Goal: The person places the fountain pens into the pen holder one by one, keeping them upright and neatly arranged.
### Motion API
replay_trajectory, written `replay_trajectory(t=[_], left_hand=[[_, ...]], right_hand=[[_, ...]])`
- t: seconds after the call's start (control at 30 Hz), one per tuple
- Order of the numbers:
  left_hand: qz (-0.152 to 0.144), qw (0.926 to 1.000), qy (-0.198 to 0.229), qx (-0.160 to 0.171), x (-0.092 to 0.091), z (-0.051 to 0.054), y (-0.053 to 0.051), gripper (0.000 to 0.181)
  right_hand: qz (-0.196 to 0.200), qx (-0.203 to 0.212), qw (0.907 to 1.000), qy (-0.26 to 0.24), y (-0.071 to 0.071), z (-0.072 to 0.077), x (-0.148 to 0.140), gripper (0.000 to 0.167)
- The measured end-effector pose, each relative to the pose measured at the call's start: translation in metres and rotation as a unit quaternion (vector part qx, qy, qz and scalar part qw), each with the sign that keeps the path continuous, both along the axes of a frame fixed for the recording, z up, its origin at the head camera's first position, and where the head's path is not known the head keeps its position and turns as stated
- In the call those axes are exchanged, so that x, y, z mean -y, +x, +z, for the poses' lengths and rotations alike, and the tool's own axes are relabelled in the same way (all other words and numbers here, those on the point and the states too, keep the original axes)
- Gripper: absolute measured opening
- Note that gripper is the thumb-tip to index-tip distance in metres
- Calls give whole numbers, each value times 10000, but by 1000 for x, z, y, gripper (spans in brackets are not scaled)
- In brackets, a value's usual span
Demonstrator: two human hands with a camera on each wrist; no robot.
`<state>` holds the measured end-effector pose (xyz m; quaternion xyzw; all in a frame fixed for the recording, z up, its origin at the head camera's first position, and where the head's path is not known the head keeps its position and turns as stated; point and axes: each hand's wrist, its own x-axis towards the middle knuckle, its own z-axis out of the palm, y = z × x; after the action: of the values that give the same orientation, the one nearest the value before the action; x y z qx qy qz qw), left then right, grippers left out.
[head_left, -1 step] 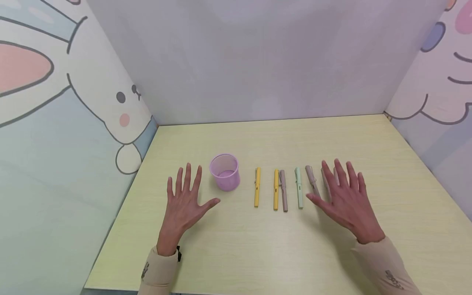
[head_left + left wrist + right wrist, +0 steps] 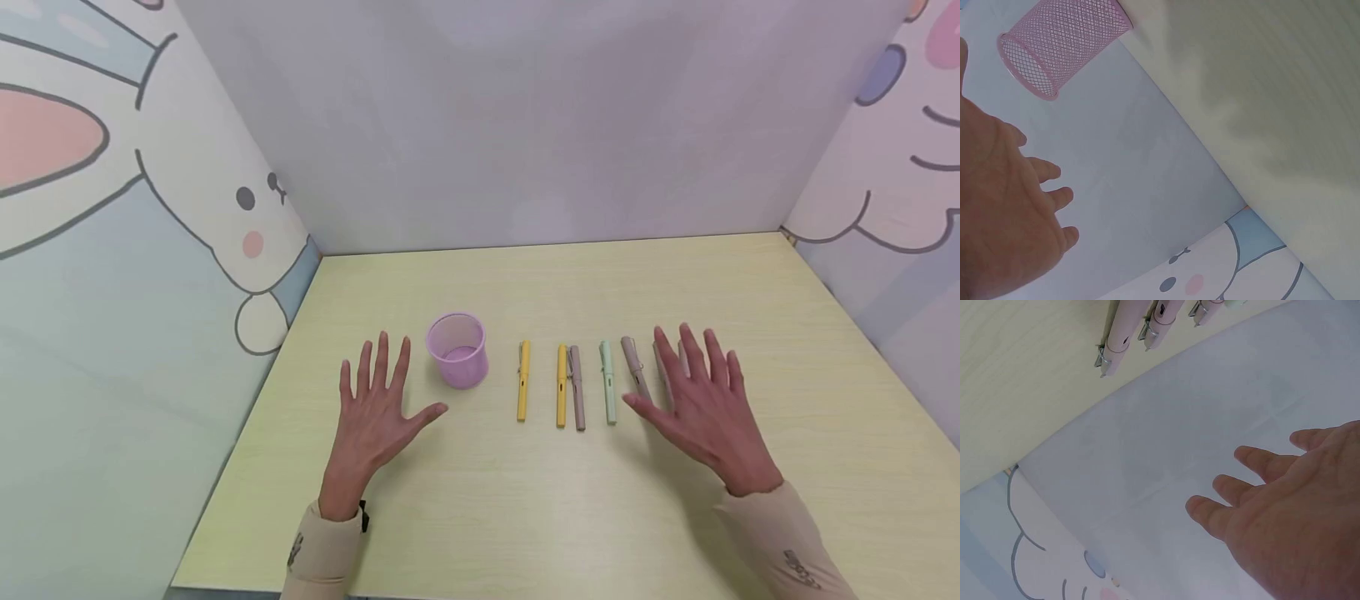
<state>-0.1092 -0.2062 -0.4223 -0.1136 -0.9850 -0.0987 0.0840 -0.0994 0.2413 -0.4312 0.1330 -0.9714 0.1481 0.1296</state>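
The left hand (image 2: 373,427) hovers with spread fingers to the left of a pink mesh cup (image 2: 462,367), holding nothing. Over the right end of a row of pens is the right hand (image 2: 708,412), fingers spread and empty, partly hiding the rightmost pens. From left to right lie a yellow pen (image 2: 523,381), another yellow pen (image 2: 561,387), a mauve pen (image 2: 577,388), a pale green pen (image 2: 608,383) and further mauve pens. In the left wrist view the cup (image 2: 1072,37) is beyond the hand; mauve pens (image 2: 1127,325) show in the right wrist view.
The pale wooden table (image 2: 540,517) meets a plain grey back wall (image 2: 525,125). Side panels with cartoon drawings stand at the left (image 2: 90,333) and the right (image 2: 885,183).
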Motion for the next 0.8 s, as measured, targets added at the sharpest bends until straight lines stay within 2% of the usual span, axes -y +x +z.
replay_trajectory(t=[0.33, 0.53, 0.7, 0.8], left_hand=[[-105, 9999, 57, -43, 2, 0, -1, 110], [-234, 9995, 193, -133, 3, 1, -1, 111], [-511, 9973, 465, -243, 4, 3, -3, 114], [-796, 9932, 812, -238, 5, 5, -5, 117]], right_hand=[[-61, 93, 9999, -116, 2, 0, 0, 95], [-83, 348, 9990, -281, 6, 4, -1, 94], [-28, 628, 9962, -597, 8, 8, -3, 93], [55, 698, 9950, -707, 9, 8, -6, 91]])
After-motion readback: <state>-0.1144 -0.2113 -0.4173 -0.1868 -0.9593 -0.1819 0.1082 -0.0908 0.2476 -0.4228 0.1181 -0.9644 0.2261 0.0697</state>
